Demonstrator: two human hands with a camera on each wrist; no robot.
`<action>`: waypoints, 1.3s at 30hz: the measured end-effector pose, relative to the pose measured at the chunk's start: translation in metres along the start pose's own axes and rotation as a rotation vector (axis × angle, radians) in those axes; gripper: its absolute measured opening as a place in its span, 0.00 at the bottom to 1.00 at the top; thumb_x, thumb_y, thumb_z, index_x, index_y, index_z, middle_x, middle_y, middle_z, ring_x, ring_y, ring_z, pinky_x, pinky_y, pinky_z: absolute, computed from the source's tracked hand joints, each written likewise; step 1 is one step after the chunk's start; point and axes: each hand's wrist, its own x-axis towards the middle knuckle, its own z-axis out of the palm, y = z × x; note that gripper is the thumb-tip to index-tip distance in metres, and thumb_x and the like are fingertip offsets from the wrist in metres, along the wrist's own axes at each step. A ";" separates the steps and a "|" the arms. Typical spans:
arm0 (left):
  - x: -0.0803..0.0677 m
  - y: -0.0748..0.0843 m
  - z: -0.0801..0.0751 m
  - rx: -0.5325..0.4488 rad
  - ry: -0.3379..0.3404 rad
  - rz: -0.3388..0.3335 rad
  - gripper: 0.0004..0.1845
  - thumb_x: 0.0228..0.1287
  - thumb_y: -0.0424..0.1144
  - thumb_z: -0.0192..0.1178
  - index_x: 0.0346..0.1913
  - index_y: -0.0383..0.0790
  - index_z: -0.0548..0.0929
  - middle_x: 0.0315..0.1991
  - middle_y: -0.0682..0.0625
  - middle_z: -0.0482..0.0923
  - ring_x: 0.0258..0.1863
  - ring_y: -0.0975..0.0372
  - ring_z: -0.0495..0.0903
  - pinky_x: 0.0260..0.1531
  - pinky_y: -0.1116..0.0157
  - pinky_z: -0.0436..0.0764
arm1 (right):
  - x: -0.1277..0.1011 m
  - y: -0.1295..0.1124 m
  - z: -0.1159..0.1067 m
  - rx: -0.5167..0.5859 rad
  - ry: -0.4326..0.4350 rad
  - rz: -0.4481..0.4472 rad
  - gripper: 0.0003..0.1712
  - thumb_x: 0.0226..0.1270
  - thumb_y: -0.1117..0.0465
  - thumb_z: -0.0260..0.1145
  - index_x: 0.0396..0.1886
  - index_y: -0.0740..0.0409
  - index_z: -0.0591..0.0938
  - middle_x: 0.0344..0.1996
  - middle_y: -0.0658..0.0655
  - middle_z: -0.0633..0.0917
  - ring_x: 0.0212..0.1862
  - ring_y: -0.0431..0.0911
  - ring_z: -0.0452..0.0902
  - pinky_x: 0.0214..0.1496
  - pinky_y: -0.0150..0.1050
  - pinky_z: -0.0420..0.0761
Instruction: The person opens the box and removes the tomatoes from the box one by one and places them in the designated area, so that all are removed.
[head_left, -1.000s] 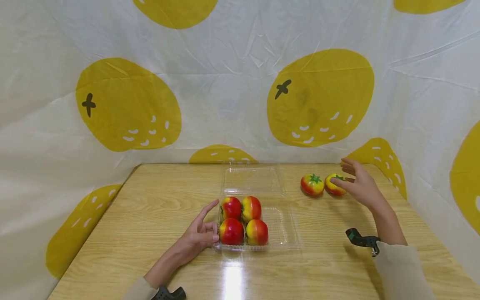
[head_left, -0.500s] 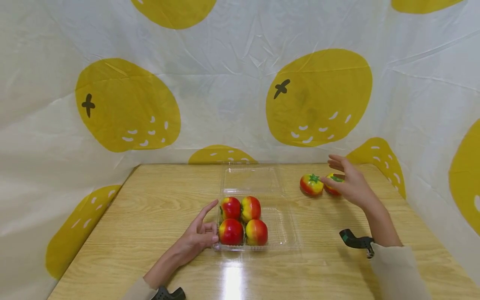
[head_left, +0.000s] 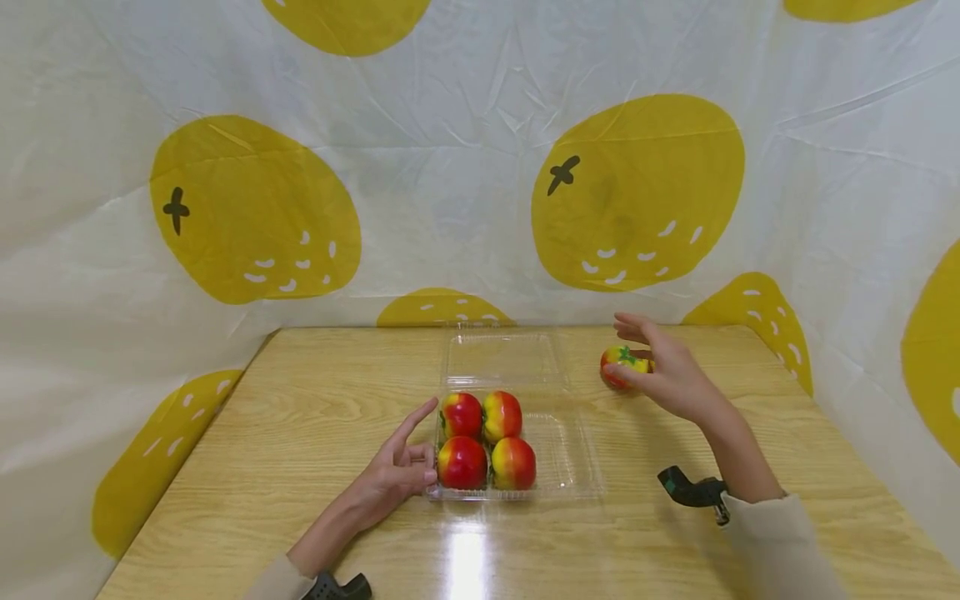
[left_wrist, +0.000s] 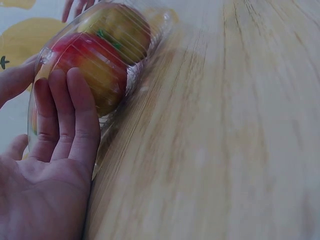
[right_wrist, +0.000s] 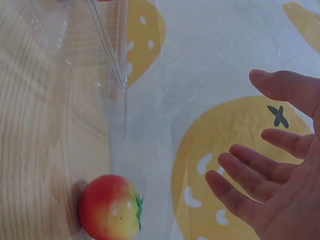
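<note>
Holding the clear plastic clamshell tray [head_left: 577, 479] steady on the wooden worktop [head_left: 315, 417], the left hand [head_left: 397, 471] rests against the tray's left wall, its fingers [left_wrist: 65, 120] lying straight and together along the plastic, the forefinger stretched out toward the far corner. Four red-and-yellow toy tomatoes [head_left: 487, 440] already sit in the tray, packed two by two in its left part; the right part of the tray shows bare plastic, so by the look of it roughly a third of the space is unfilled. The hinged lid [head_left: 501, 358] lies open and flat behind the tray. Well to the right of the lid, a loose tomato [head_left: 617, 367] with a green stalk cap stands on the worktop, and the right hand [head_left: 667, 375] is at it, fingers [right_wrist: 250, 175] spread and relaxed, not closed round anything; in the right wrist view there is clear space between palm and fruit, while from the head view the fingertips seem to reach it, so I cannot tell whether they touch. Whether a second loose tomato lies behind that hand cannot be made out. Judging from this, most of the packing is done; what is left is at least this loose tomato, not yet grasped, and the lid, not yet shut.
</note>
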 end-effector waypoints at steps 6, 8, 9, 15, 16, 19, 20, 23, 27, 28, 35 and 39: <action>0.000 -0.001 -0.001 -0.003 0.009 -0.013 0.54 0.66 0.24 0.59 0.84 0.60 0.42 0.34 0.55 0.78 0.34 0.66 0.78 0.36 0.71 0.79 | 0.001 -0.011 0.009 0.003 -0.035 -0.004 0.44 0.70 0.58 0.72 0.79 0.63 0.62 0.72 0.69 0.72 0.72 0.64 0.68 0.68 0.66 0.71; 0.000 0.000 -0.001 -0.002 0.005 -0.013 0.54 0.67 0.24 0.59 0.84 0.60 0.42 0.34 0.54 0.78 0.34 0.66 0.78 0.37 0.71 0.79 | 0.001 -0.015 0.013 0.001 -0.040 -0.004 0.44 0.69 0.57 0.72 0.78 0.62 0.63 0.71 0.68 0.73 0.72 0.64 0.69 0.69 0.67 0.71; 0.000 0.000 -0.001 -0.003 0.005 -0.013 0.54 0.67 0.24 0.60 0.84 0.60 0.42 0.34 0.54 0.79 0.34 0.66 0.78 0.37 0.71 0.80 | 0.002 -0.017 0.014 0.000 -0.045 -0.005 0.44 0.69 0.57 0.72 0.78 0.61 0.63 0.71 0.68 0.73 0.72 0.63 0.69 0.69 0.67 0.72; 0.001 0.001 0.000 -0.005 -0.017 0.013 0.53 0.67 0.24 0.59 0.85 0.55 0.39 0.35 0.54 0.79 0.35 0.65 0.78 0.39 0.71 0.81 | 0.007 -0.024 0.026 -0.015 -0.088 -0.052 0.43 0.69 0.56 0.73 0.77 0.60 0.64 0.69 0.65 0.76 0.70 0.61 0.72 0.68 0.62 0.76; 0.001 0.002 0.000 -0.006 -0.016 0.013 0.54 0.67 0.24 0.59 0.85 0.56 0.40 0.35 0.54 0.79 0.35 0.65 0.79 0.39 0.71 0.81 | 0.008 -0.025 0.027 -0.017 -0.098 -0.058 0.43 0.69 0.55 0.73 0.77 0.60 0.64 0.69 0.64 0.76 0.69 0.61 0.73 0.67 0.61 0.77; 0.001 0.001 0.001 0.002 -0.021 0.011 0.53 0.67 0.25 0.59 0.85 0.56 0.39 0.35 0.54 0.79 0.35 0.65 0.78 0.38 0.71 0.81 | 0.011 -0.029 0.032 -0.011 -0.148 -0.068 0.43 0.69 0.55 0.72 0.78 0.60 0.64 0.70 0.64 0.75 0.69 0.61 0.73 0.66 0.60 0.78; 0.001 0.001 0.001 0.002 -0.016 0.007 0.53 0.67 0.25 0.59 0.85 0.56 0.40 0.35 0.54 0.79 0.34 0.65 0.78 0.38 0.71 0.80 | 0.012 -0.031 0.033 -0.009 -0.170 -0.071 0.43 0.70 0.55 0.72 0.78 0.60 0.63 0.71 0.64 0.74 0.70 0.61 0.72 0.66 0.60 0.78; 0.001 0.000 0.001 0.000 -0.006 -0.002 0.53 0.67 0.25 0.59 0.84 0.57 0.40 0.35 0.54 0.78 0.33 0.65 0.77 0.37 0.71 0.79 | 0.018 -0.038 0.037 -0.011 -0.242 -0.075 0.43 0.70 0.56 0.71 0.79 0.60 0.62 0.72 0.64 0.72 0.71 0.61 0.71 0.68 0.61 0.76; 0.001 -0.001 0.000 -0.010 0.002 -0.010 0.54 0.66 0.24 0.59 0.84 0.57 0.41 0.34 0.54 0.77 0.33 0.65 0.77 0.36 0.71 0.78 | 0.027 -0.047 0.042 -0.042 -0.317 -0.113 0.43 0.70 0.57 0.72 0.78 0.62 0.63 0.71 0.63 0.74 0.70 0.60 0.72 0.68 0.61 0.76; 0.001 -0.001 0.000 -0.010 -0.001 -0.008 0.54 0.66 0.24 0.59 0.85 0.56 0.40 0.34 0.54 0.77 0.33 0.65 0.77 0.36 0.71 0.78 | 0.029 -0.049 0.043 -0.056 -0.332 -0.128 0.43 0.70 0.56 0.72 0.78 0.62 0.64 0.70 0.64 0.75 0.69 0.60 0.73 0.68 0.61 0.76; 0.001 0.001 0.000 0.007 0.017 -0.016 0.54 0.65 0.24 0.60 0.84 0.58 0.41 0.34 0.55 0.78 0.31 0.66 0.76 0.35 0.72 0.78 | 0.047 -0.054 0.053 -0.083 -0.461 -0.176 0.39 0.70 0.58 0.70 0.76 0.63 0.66 0.68 0.65 0.77 0.67 0.62 0.76 0.65 0.61 0.79; 0.002 0.003 0.000 0.016 0.008 -0.014 0.54 0.65 0.25 0.60 0.84 0.57 0.40 0.33 0.55 0.77 0.31 0.66 0.76 0.35 0.71 0.78 | 0.054 -0.055 0.061 -0.094 -0.522 -0.174 0.36 0.70 0.59 0.70 0.74 0.63 0.69 0.68 0.64 0.77 0.66 0.60 0.77 0.64 0.59 0.81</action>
